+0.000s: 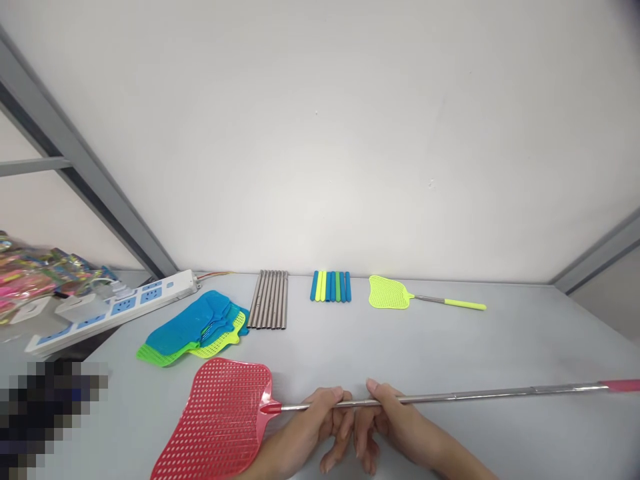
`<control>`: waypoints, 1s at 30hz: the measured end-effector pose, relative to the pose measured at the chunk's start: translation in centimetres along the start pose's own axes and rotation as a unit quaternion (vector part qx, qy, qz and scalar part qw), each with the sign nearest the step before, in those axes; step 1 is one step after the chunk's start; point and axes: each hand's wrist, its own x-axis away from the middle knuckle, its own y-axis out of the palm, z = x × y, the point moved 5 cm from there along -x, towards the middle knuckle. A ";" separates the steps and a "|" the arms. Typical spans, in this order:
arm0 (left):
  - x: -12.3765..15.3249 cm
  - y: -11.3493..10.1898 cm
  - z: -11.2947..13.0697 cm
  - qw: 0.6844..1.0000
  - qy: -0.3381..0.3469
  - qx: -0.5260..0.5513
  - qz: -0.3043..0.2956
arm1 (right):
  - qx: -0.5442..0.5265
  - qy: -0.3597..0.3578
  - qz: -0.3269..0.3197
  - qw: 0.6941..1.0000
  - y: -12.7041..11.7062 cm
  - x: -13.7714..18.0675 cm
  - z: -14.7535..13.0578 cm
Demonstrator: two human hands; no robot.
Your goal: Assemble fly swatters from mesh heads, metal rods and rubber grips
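A red fly swatter (220,417) lies across the near part of the grey table (450,353), its metal rod stretched out to the right and ending in a red handle tip (623,385). My left hand (310,433) is closed on the rod just right of the red mesh head. Touching it on the right, my right hand (395,427) also grips the rod, thumb on top and fingers curled under.
At the back of the table lie a stack of blue and green swatter heads (200,327), a row of metal rods (270,308), coloured handle sleeves (331,286) and a finished yellow swatter (400,294). A white power strip (115,307) and bright packets (35,273) sit left.
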 end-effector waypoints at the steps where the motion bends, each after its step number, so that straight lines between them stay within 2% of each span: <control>1: 0.0 0.1 -0.1 1.000 0.006 0.013 -0.005 | 0.000 0.004 0.004 1.000 0.0 0.0 0.1; 4: -0.1 0.1 -0.1 0.999 0.018 0.033 -0.015 | 0.001 0.030 0.014 0.999 -0.1 0.1 0.3; 9: -0.3 -0.1 0.6 1.000 0.003 -0.003 -0.004 | 0.058 0.055 0.052 0.995 -0.8 -0.1 -0.2; 15: -0.8 -1.4 1.1 0.998 -0.003 -0.024 0.057 | 0.113 0.030 0.150 0.982 -2.0 -0.3 -1.2; 20: -1.0 -2.2 1.4 0.994 0.007 0.010 0.108 | 0.076 0.003 0.232 0.970 -2.9 0.0 -1.6; 30: -1.2 -4.0 2.4 0.984 0.054 0.074 0.152 | -0.038 -0.042 0.255 0.965 -5.3 0.3 -2.1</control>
